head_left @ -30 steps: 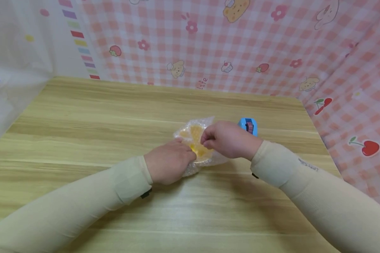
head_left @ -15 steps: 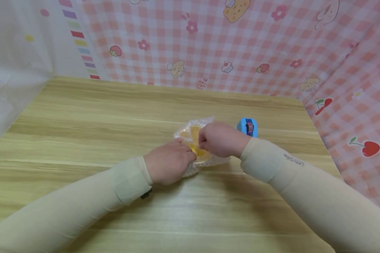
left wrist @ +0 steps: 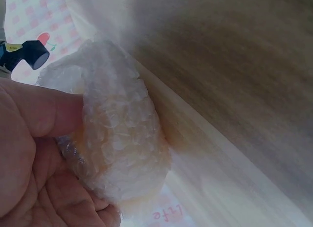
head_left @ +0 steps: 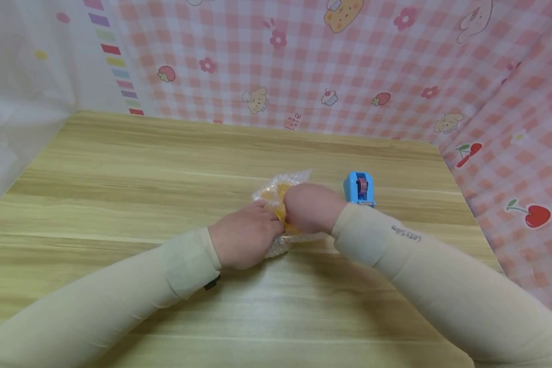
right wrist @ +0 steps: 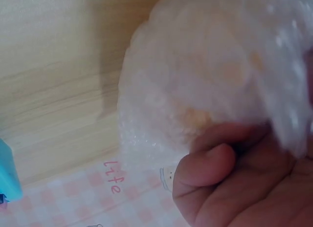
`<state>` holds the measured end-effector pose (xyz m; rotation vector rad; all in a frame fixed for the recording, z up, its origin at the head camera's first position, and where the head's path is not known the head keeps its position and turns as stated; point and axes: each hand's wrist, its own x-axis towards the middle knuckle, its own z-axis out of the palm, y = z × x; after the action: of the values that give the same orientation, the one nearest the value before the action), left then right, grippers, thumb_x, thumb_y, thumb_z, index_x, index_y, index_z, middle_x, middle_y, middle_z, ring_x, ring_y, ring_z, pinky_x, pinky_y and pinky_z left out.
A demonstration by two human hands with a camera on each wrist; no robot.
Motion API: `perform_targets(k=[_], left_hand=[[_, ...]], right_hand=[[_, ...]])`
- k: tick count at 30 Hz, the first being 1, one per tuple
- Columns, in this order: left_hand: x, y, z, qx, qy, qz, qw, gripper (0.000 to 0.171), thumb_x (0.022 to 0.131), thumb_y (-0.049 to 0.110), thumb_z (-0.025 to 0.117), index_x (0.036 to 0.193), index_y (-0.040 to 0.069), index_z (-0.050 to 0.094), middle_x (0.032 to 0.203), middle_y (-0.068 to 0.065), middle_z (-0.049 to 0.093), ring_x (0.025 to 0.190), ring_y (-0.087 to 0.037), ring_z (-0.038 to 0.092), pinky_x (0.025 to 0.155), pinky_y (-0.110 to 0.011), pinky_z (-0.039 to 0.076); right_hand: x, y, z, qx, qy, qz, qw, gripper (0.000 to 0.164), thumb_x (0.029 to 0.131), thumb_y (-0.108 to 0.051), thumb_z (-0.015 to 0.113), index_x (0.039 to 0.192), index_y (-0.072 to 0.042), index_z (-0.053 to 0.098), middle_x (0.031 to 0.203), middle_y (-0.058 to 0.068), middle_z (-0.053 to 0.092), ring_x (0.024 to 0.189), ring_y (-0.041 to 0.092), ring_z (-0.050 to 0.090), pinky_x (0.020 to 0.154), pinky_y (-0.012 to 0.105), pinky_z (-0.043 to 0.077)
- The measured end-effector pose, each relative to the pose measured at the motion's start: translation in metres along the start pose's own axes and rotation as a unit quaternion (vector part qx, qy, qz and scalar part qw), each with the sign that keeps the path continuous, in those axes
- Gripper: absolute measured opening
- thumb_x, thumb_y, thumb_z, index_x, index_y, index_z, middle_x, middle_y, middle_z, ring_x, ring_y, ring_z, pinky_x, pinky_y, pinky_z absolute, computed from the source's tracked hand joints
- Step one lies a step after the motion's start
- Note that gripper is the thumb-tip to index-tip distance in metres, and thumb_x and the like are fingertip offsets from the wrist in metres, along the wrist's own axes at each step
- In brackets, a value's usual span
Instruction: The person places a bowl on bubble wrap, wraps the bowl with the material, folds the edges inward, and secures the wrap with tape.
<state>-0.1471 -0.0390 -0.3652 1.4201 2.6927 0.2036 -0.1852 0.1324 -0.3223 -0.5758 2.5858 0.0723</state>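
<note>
A crumpled piece of clear bubble wrap [head_left: 280, 246] lies near the table's middle around an orange-yellow thing [head_left: 279, 192] whose kind I cannot make out. My left hand [head_left: 244, 236] grips the wrap's left side, its thumb [left wrist: 58, 112] against the wrapped bundle in the left wrist view. From the right, my right hand [head_left: 314, 207] reaches over the bundle; its fingers [right wrist: 208, 166] are curled against the bubble wrap [right wrist: 166, 90] in the right wrist view. Whether a strip of tape is between them cannot be seen. Beyond the right wrist stands a blue tape dispenser [head_left: 351, 188].
The table [head_left: 133, 179] has a wood-grain top. Pink checked cloth [head_left: 225, 87] hangs behind it and to the right. A white sheet [head_left: 23, 82] with coloured dots hangs along the left edge.
My right hand has moved left and slightly down onto the bundle, covering more of the orange-yellow thing and uncovering the tape dispenser. The left hand has stayed in place.
</note>
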Motion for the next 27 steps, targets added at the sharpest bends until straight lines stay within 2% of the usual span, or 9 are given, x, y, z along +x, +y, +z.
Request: perform_targets(k=[6, 13, 22, 27], left_hand=[[0.001, 0.001, -0.001, -0.01, -0.005, -0.006, 0.9999, 0.026, 0.109, 0.026, 0.054, 0.113, 0.006, 0.072, 0.12, -0.011, 0.072, 0.127, -0.029, 0.064, 0.126, -0.055, 0.037], [0.002, 0.001, -0.001, -0.016, -0.001, -0.005, 0.9999, 0.028, 0.11, 0.026, 0.053, 0.12, 0.007, 0.072, 0.131, -0.012, 0.068, 0.135, -0.03, 0.059, 0.126, -0.055, 0.037], [0.002, 0.0, 0.001, -0.015, 0.033, 0.006, 0.9993, 0.028, 0.106, 0.032, 0.061, 0.113, 0.008, 0.074, 0.123, -0.011, 0.068, 0.123, -0.029, 0.063, 0.122, -0.054, 0.043], [0.002, 0.0, 0.001, -0.019, 0.033, 0.005, 0.9993, 0.03, 0.106, 0.034, 0.061, 0.115, 0.008, 0.074, 0.128, -0.012, 0.067, 0.127, -0.03, 0.061, 0.123, -0.054, 0.041]], right_hand=[[0.001, -0.005, 0.004, -0.012, -0.005, 0.017, 1.0, 0.015, 0.105, -0.021, 0.063, 0.1, -0.011, 0.072, 0.094, 0.005, 0.07, 0.085, 0.023, 0.065, 0.091, 0.04, 0.06], [0.005, -0.006, 0.01, -0.042, 0.011, 0.004, 0.999, 0.015, 0.103, -0.021, 0.065, 0.096, -0.011, 0.074, 0.099, 0.006, 0.073, 0.086, 0.024, 0.065, 0.092, 0.045, 0.061], [0.008, -0.006, 0.016, -0.063, 0.037, -0.014, 0.997, 0.016, 0.103, -0.022, 0.065, 0.098, -0.012, 0.076, 0.107, 0.008, 0.076, 0.088, 0.024, 0.067, 0.092, 0.048, 0.062], [0.009, -0.005, 0.018, -0.059, 0.045, -0.015, 0.997, 0.013, 0.102, -0.022, 0.066, 0.098, -0.013, 0.075, 0.108, 0.007, 0.076, 0.089, 0.024, 0.068, 0.094, 0.048, 0.061]])
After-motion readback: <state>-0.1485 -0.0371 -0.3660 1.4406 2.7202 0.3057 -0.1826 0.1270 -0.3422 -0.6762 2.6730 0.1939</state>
